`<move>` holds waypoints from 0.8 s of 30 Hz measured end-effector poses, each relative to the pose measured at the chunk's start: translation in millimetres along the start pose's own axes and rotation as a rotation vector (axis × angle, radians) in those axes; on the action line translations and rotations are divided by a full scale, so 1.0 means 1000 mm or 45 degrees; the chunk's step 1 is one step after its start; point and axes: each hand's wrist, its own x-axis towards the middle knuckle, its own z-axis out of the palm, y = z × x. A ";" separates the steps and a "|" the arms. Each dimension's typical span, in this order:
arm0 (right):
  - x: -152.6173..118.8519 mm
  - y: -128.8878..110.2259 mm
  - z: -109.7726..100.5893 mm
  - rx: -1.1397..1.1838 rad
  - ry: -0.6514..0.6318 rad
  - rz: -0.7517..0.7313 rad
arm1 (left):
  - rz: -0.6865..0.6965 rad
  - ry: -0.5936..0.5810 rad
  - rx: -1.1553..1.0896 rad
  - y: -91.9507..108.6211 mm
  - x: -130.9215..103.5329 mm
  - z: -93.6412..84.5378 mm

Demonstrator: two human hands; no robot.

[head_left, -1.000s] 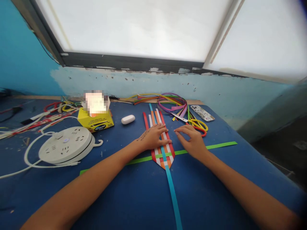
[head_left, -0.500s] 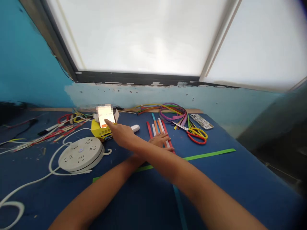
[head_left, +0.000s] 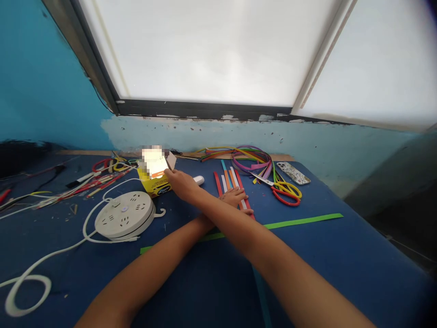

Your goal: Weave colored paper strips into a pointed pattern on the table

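My arms cross over the blue table. My left hand [head_left: 235, 199] lies flat, fingers spread, on a row of narrow strips: a red strip [head_left: 218, 183], white ones, an orange one and a blue one, lying side by side. My right hand [head_left: 180, 182] reaches over to the left, its fingers closed at the lower right corner of a bright phone [head_left: 155, 163]. The phone leans on a yellow box [head_left: 155, 186] and its screen is partly blurred. A long green strip [head_left: 303, 222] runs crosswise under my forearms, and a blue strip [head_left: 261, 291] extends toward me.
Scissors [head_left: 285, 193] with red and yellow handles lie right of the strips, near coiled coloured strips [head_left: 252, 159] and a patterned phone [head_left: 293, 173]. At left are a white cable reel [head_left: 124, 214], its looped cord and scattered tools. A white object [head_left: 198, 180] lies behind my right wrist.
My right index finger has left the phone's screen, and that hand is now at its lower right corner. The phone has tilted. The view has shifted slightly; my left hand stays on the strips.
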 end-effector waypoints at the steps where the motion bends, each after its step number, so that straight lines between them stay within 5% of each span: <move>1: 0.000 0.000 0.001 0.017 0.002 0.000 | -0.002 0.002 -0.001 -0.001 0.000 0.001; 17: 0.020 -0.009 0.002 0.254 -0.027 0.085 | 0.039 0.013 -0.009 0.002 -0.005 -0.007; 24: -0.031 -0.003 -0.028 0.356 0.066 -0.073 | 0.036 0.023 -0.037 -0.010 -0.003 0.000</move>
